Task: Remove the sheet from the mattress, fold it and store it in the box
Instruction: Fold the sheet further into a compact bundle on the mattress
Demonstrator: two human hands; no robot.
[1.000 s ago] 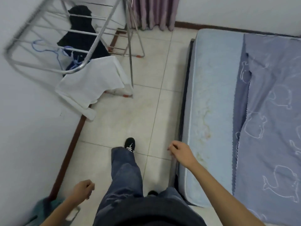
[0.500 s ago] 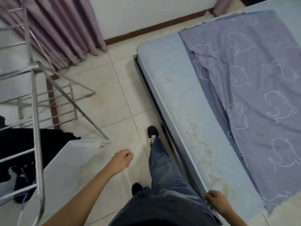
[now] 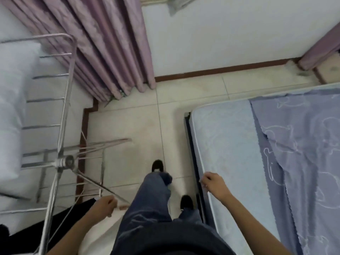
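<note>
Pale floor tiles (image 3: 128, 126) fill the narrow aisle between a metal drying rack (image 3: 62, 159) on one side and the bed on the other, with mauve curtains (image 3: 103, 48) hanging against the white wall beyond. Mattress (image 3: 226, 153): light blue, its near strip lying bare and faintly stained. Sheet (image 3: 303, 153): lavender-blue with white outline animals, spread over the farther part of the mattress, its near edge folded back and rumpled, well apart from both hands. Right hand (image 3: 214, 184): fingers curled loosely, positioned over the mattress edge beside the dark bed frame; whether it grips or merely touches the edge cannot be told. Left hand (image 3: 104, 204): loosely closed, empty, just beside a slanting leg of the drying rack. Person: standing in the aisle in dark blue trousers (image 3: 154, 205) and black shoes (image 3: 157, 165), one foot ahead of the other. White fabric (image 3: 11, 107) lies draped over the rack's rails, and a dark garment (image 3: 73, 214) hangs below.
</note>
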